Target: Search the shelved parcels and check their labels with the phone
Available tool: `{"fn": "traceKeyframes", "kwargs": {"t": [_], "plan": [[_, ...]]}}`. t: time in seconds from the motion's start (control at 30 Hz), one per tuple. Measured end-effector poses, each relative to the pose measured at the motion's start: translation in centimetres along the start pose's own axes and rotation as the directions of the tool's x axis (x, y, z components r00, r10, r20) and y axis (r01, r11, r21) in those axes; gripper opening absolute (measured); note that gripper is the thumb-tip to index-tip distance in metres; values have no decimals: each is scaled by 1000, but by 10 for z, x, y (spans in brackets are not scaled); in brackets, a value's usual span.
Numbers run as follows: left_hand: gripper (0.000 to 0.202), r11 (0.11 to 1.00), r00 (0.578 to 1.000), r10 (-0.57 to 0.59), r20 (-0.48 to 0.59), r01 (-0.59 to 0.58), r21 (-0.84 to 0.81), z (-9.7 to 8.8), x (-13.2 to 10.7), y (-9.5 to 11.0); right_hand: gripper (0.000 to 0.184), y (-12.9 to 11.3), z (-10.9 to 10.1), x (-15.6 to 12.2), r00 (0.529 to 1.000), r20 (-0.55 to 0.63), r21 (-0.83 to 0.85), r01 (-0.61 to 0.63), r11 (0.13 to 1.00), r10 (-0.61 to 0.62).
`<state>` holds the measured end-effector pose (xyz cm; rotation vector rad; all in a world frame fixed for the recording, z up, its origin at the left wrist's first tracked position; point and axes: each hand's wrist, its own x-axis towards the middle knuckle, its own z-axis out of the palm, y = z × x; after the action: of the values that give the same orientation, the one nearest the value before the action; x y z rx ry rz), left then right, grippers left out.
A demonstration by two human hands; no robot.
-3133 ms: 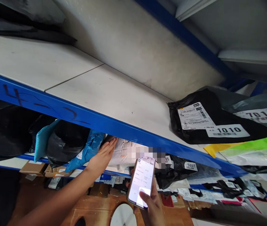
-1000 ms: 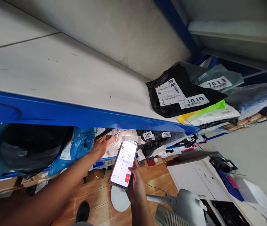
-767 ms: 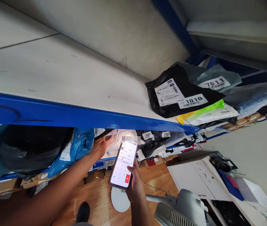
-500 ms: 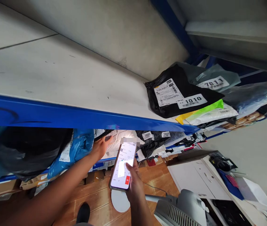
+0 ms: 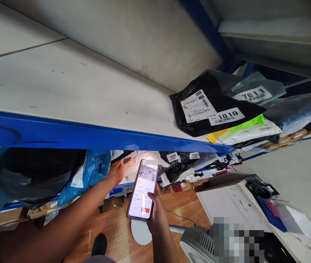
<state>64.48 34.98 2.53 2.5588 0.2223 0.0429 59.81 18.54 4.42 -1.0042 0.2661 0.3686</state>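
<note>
My right hand (image 5: 158,213) is closed around a smartphone (image 5: 142,191), its thumb over the right side of the lit screen. On the screen are a label picture at the top, white fields and a red button. Behind the phone lies a white parcel (image 5: 137,162) on the lower shelf, brightly lit near its top. My left hand (image 5: 118,171) reaches in and grips this parcel at its left side; some of its fingers are hidden. Left of that hand is a blue plastic parcel (image 5: 98,166), and black parcels labelled 3005 (image 5: 172,157) and 5007 (image 5: 194,156) lie to the right.
The upper shelf's blue edge (image 5: 89,133) overhangs the lower parcels. A black parcel labelled 1010 (image 5: 204,106) lies on that shelf, beside a grey one labelled 7011 (image 5: 270,87). Below right stand a fan (image 5: 196,243) and a white cabinet (image 5: 232,204). The floor (image 5: 122,226) is brown tile.
The phone screen has changed from a number keypad to a label picture with fields and a red button. The fan's head has turned. Both hands stay in nearly the same place.
</note>
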Motion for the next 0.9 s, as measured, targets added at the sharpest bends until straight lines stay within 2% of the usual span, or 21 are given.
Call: {"fn": "traceKeyframes", "kwargs": {"t": [0.1,0.23,0.43,0.57,0.77,0.9], "plan": [[50,995,999,20,48,-25,95,0,0,0,63,2,-1,0,1000,16,-26,9,1000,-9],[51,991,998,36,42,-41,125,2,1,-1,65,4,-4,1,994,94,-86,56,995,-47],[47,995,998,49,-32,-46,87,8,2,-5,64,4,-6,2,991,120,-121,69,990,-54],[50,994,999,36,2,-36,101,7,2,-4,60,3,-6,2,995,97,-101,48,994,-38],[51,997,1000,21,23,-22,75,3,1,-2,67,1,-9,3,993,113,-97,53,994,-42],[48,997,1000,28,3,-29,65,2,0,-1,61,-2,-9,-1,984,170,29,-53,998,47]]}}
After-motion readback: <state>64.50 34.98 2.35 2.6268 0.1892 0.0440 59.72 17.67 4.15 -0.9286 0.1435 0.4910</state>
